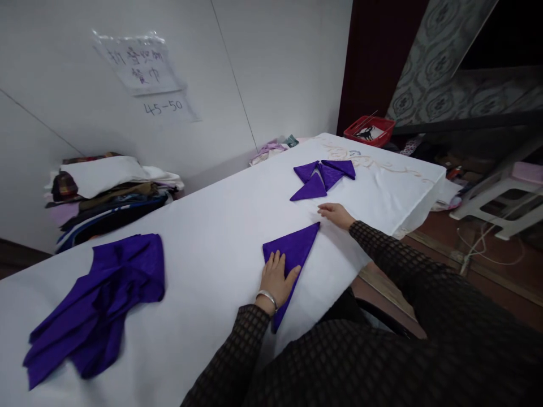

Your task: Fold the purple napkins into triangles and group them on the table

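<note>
A purple cloth napkin [292, 243], folded into a triangle, lies on the white tablecloth in front of me. My left hand [278, 278] rests flat on it with the fingers spread; a silver bangle circles that wrist. Just beyond the triangle's far right corner, my right hand [336, 215] hovers over or touches the white cloth, its fingers extended and nothing visible in them. Farther back sit several smaller folded purple napkins [309, 187], grouped with their points together. At the left is a loose, rumpled heap of purple napkins [106, 294].
White cloth covers the long table [203, 237]. Against the wall stands a stack of folded fabrics [114, 189]. A red basket [370, 131] is past the far end. Handwritten paper signs [142, 65] hang on the wall. To the right stands a white stool [504, 195].
</note>
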Available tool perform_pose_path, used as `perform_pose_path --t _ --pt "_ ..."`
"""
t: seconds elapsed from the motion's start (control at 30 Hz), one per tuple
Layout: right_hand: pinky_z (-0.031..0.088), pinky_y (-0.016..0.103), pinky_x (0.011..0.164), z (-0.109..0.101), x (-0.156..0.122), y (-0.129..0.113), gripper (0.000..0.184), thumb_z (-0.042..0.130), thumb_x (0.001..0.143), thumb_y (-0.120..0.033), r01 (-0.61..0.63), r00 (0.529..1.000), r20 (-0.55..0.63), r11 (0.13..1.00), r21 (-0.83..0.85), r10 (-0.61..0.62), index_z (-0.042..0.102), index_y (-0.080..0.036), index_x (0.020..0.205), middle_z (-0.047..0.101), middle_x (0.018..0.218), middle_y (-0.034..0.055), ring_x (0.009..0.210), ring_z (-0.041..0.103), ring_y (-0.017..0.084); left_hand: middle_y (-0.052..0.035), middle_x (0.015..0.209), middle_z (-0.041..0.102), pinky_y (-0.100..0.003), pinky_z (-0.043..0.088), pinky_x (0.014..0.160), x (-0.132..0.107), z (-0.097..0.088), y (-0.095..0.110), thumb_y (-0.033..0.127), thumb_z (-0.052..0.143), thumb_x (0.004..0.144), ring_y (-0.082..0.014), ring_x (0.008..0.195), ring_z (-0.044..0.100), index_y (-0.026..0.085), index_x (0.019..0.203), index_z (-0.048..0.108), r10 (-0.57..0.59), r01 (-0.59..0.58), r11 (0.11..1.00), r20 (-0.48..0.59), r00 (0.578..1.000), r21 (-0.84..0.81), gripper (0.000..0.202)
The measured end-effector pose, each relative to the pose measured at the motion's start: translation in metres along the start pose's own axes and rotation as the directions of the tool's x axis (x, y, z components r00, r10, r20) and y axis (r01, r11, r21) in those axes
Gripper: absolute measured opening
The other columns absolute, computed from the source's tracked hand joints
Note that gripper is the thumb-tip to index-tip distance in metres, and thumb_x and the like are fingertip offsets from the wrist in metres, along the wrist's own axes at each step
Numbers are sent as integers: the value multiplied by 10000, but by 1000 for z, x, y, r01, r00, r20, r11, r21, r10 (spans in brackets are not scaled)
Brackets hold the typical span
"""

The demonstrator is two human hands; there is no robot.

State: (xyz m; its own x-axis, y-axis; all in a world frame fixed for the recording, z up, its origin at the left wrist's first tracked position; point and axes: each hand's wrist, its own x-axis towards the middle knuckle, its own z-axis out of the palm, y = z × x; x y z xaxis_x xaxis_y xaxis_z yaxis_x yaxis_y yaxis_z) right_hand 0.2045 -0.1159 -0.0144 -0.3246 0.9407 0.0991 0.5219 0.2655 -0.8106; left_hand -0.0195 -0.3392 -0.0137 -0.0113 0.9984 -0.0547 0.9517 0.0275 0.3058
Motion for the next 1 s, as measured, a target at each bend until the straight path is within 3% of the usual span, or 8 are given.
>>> perform_pose_path --t 0.07,0.17,0.27,0.43,0.7,0.83,1.0 --pt "524 262 595 -3 -19 3 334 566 817 -306 -48 997 64 999 14 47 649 -112 1076 699 741 58 634 637 149 -137 1347 500 -397 331 1059 9 -10 -6 490 334 915 -263 1279 404 109 1250 536 17 -17 999 -6 1000 -34 547" --pt "462 198 477 -3 -34 4 317 581 804 -271 -90 987 137 996 17 87 645 -109 1070 656 619 13 500 572 101 -121 1176 597 -371 389 1003 25 -21 -13 344 412 903 -234 1113 519 126 1156 593 9 -10 1000 -70 997 -8 380" --pt "431 171 451 -1 -34 -1 305 575 809 -254 -101 974 204 995 1 99 636 -123 1078 660 647 5 463 540 73 -121 1138 569 -355 438 930 36 -22 -14 242 452 870 -235 1043 521 126 1138 595 -36 42 998 -121 992 46 325" --pt "395 158 405 4 -23 -9 230 538 829 -231 -100 951 288 993 -66 115 650 -141 1008 688 726 21 426 513 56 -107 1138 539 -341 467 872 38 -13 -15 224 419 882 -233 1025 497 160 1134 591 -56 70 995 -183 982 70 312" --pt "413 196 510 7 -17 -19 144 524 797 -198 -7 959 269 956 -295 90 663 -165 781 679 684 11 513 564 97 -106 1212 532 -363 457 918 36 -4 -16 237 376 905 -242 1061 477 150 1187 571 -33 59 992 -214 976 116 354" --pt "415 227 668 9 -21 -28 147 522 808 -203 82 973 230 900 -429 21 667 -183 812 695 819 42 758 610 154 -94 1294 512 -372 435 956 36 -4 -15 240 360 911 -252 1097 468 137 1193 575 -36 66 988 -212 977 138 369" --pt "429 277 735 8 -27 -28 179 505 851 -250 120 981 194 823 -555 -13 655 -181 921 684 910 88 863 605 211 -89 1293 537 -372 421 972 36 -4 -14 237 356 909 -256 1091 473 120 1202 575 -33 63 986 -191 981 152 384"
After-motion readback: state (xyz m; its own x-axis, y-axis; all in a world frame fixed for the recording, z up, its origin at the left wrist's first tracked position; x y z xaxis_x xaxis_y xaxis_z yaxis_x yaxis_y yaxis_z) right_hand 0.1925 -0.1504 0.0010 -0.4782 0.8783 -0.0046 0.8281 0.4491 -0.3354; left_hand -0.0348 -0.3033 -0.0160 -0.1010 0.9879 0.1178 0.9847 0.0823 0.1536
